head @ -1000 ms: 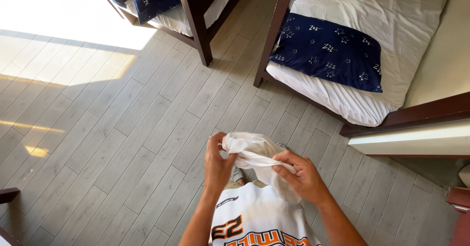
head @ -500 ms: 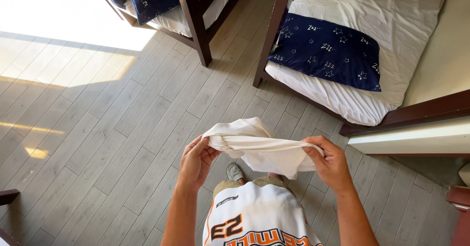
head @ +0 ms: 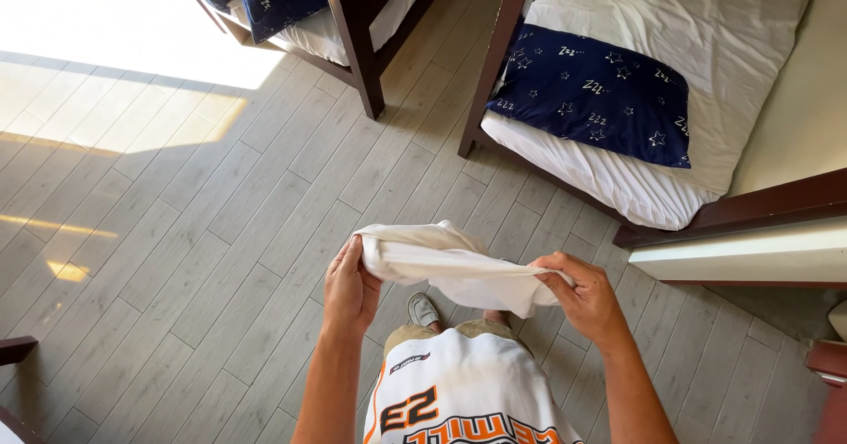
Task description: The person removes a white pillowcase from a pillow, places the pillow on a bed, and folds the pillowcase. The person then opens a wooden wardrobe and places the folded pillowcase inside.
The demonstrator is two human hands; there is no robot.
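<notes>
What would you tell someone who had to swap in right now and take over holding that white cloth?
Left hand: gripping one end of the white cloth.
Right hand: pinching the other end, so the cloth hangs stretched between both hands above the grey plank floor.
Nearby: a bed with a navy star pillow ahead on the right, and a second bed ahead on the left.
Done: cloth spread out between the hands.
Left: it is not folded flat or set down yet.
</notes>
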